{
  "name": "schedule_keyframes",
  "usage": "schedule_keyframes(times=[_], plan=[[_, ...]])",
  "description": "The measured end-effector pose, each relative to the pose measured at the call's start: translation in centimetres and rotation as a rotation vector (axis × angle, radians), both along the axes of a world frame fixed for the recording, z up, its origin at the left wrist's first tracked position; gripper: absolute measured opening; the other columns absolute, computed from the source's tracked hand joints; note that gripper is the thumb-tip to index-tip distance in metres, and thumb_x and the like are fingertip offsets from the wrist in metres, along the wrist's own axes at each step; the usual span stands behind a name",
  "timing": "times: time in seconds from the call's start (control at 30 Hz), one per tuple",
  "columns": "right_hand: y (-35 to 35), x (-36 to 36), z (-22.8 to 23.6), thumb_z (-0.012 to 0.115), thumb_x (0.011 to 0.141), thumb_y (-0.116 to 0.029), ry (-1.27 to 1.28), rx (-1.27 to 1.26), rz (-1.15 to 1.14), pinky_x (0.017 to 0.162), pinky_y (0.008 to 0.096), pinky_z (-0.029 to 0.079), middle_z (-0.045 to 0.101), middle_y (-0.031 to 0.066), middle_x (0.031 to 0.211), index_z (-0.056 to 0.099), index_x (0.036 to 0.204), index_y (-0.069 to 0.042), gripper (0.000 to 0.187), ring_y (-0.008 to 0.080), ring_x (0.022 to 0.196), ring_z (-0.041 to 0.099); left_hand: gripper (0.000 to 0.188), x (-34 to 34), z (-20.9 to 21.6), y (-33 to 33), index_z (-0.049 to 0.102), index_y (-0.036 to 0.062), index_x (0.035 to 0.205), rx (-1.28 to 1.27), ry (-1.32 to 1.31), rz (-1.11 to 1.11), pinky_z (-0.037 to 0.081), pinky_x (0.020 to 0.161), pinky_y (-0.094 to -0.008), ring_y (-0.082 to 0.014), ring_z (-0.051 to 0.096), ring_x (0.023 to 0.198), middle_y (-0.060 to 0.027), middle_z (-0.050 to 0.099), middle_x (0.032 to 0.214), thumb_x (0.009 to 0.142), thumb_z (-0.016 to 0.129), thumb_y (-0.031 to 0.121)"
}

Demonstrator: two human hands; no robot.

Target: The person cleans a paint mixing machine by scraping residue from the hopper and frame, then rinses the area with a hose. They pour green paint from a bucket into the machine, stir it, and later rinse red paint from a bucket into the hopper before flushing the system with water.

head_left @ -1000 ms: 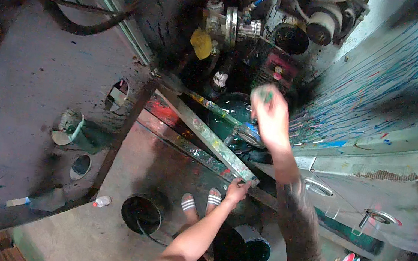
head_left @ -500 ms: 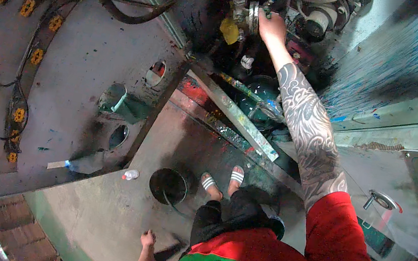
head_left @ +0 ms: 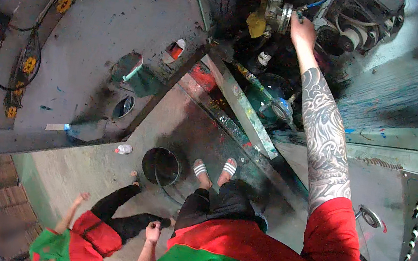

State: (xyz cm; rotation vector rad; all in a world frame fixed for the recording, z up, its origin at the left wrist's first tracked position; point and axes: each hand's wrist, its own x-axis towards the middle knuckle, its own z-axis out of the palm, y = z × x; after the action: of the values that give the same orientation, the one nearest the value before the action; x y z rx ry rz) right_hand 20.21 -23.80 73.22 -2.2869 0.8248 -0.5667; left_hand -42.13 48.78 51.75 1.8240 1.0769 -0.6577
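Observation:
My right arm stretches up to a machine recess. There my right hand (head_left: 304,33), fingers closed, grips a small dark knob beside a silver ring-shaped fitting (head_left: 285,19). A yellow rag-like piece (head_left: 256,24) hangs just left of that fitting. A blue hose (head_left: 318,4) runs off above the hand, and a motor-like unit with a pale round cap (head_left: 349,39) sits to its right. Low in the view, my left hand (head_left: 153,230) is curled closed in front of my body, away from the machine. Whatever it may hold is hidden.
A paint-stained beam (head_left: 244,103) slants below the recess, near a dark bucket (head_left: 272,97). A black bucket (head_left: 161,167) with a hose and a small bottle (head_left: 124,149) stand on the floor. At lower left is a co-worker (head_left: 98,231). A handwheel (head_left: 370,216) is at right.
The view has shifted, so the machine sits farther right. A co-worker in red and green has come into view at lower left. My right hand stays at the fitting.

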Motion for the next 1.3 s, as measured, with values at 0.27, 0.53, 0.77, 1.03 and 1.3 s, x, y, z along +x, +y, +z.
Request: schedule_keyframes(times=[0.27,0.53,0.77,1.03,1.3], plan=[[-1.2,1.4,-1.4,0.044,0.096,-0.06,0.001,0.101,0.043,0.099,0.0528,0.046,0.068,0.0308,0.113,0.073,0.104,0.003,0.069,0.0475,0.111,0.063,0.014,2.3,1.8,-1.0,0.062,0.0064,0.105,-0.077,0.015,0.133,0.053,0.064,-0.029,-0.0126,0.065,0.077,-0.0021,0.067,0.091,0.1,0.064,0.019],[-2.5,2.5,-3.3,0.044,0.095,-0.064,-0.043,0.04,0.022,0.086,0.0524,0.047,0.07,0.0288,0.092,0.07,0.086,0.006,0.075,0.0472,0.094,0.066,0.015,0.2,2.3,-0.5,0.065,0.0076,0.106,-0.078,0.057,0.135,0.051,0.06,-0.0275,-0.0112,0.063,0.073,-0.0013,0.067,0.088,0.1,0.064,0.021],[-1.7,1.3,-1.5,0.043,0.095,-0.058,-0.002,0.08,0.067,0.096,0.0541,0.047,0.067,0.0328,0.11,0.072,0.102,0.005,0.07,0.049,0.108,0.063,0.016,0.6,1.8,-0.4,0.067,0.0061,0.104,-0.037,0.078,0.113,0.052,0.061,-0.0288,-0.0119,0.063,0.073,-0.0018,0.067,0.089,0.099,0.065,0.021],[-1.3,1.0,-1.4,0.046,0.094,-0.059,-0.078,0.053,0.034,0.094,0.0542,0.048,0.069,0.0305,0.105,0.073,0.101,0.001,0.067,0.0493,0.106,0.064,0.018,1.1,1.3,-0.5,0.067,0.0048,0.105,-0.067,0.006,0.077,0.052,0.062,-0.0278,-0.0118,0.062,0.073,-0.0026,0.067,0.089,0.099,0.064,0.021],[-3.2,2.1,-2.6,0.04,0.096,-0.068,0.057,0.059,0.085,0.107,0.0485,0.044,0.062,0.034,0.126,0.066,0.12,0.01,0.086,0.0474,0.125,0.057,0.036,0.5,0.2,0.9,0.069,0.0007,0.101,0.088,0.111,-0.108,0.052,0.067,-0.0337,-0.0155,0.064,0.072,-0.0085,0.07,0.081,0.093,0.065,0.036]])
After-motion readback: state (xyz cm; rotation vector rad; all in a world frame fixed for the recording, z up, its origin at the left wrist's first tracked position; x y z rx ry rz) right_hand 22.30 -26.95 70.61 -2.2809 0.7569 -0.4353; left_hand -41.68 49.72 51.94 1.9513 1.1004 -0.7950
